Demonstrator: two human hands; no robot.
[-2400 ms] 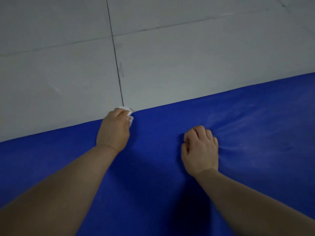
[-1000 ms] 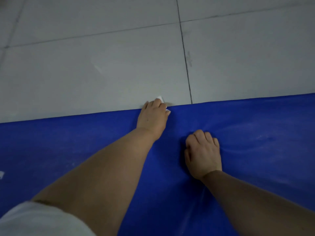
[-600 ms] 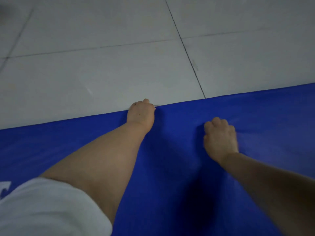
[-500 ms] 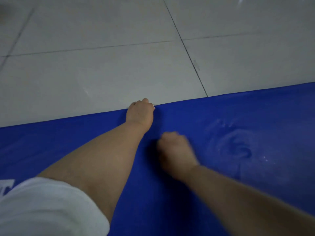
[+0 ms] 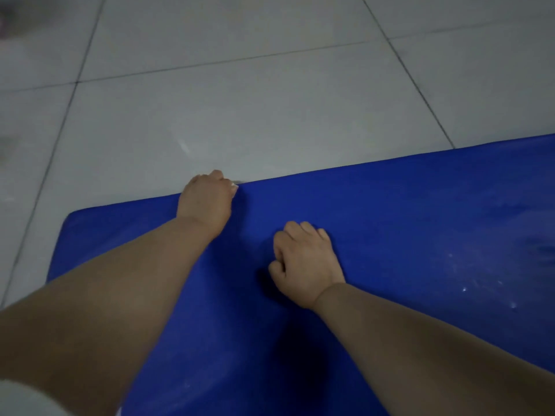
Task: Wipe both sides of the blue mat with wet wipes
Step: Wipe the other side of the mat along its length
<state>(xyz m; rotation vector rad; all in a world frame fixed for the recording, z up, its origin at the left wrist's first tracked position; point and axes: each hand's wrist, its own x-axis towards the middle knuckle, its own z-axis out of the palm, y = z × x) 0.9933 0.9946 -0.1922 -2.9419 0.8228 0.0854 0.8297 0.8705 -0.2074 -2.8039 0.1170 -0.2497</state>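
**Both hands down on the blue mat at its far edge**

Left hand (image 5: 207, 202) sits curled right at the far edge of the blue mat (image 5: 405, 223), knuckles up, with a thin sliver of white wipe (image 5: 235, 184) peeking out beside its fingers at the mat's edge; most of the wipe is hidden under the hand, so how it is folded cannot be told. Right hand (image 5: 306, 262) rests further in on the mat, near the left one but apart from it, its fingers curled under into a loose fist that holds nothing and presses the surface.

The mat lies flat on a pale tiled floor (image 5: 240, 100), its rounded corner at the left and its far edge running up toward the right. Small pale specks and a faint swirl mark show on its right part. Both bare forearms reach in from below, and a bit of white sleeve (image 5: 21, 397) shows at the lower left corner.
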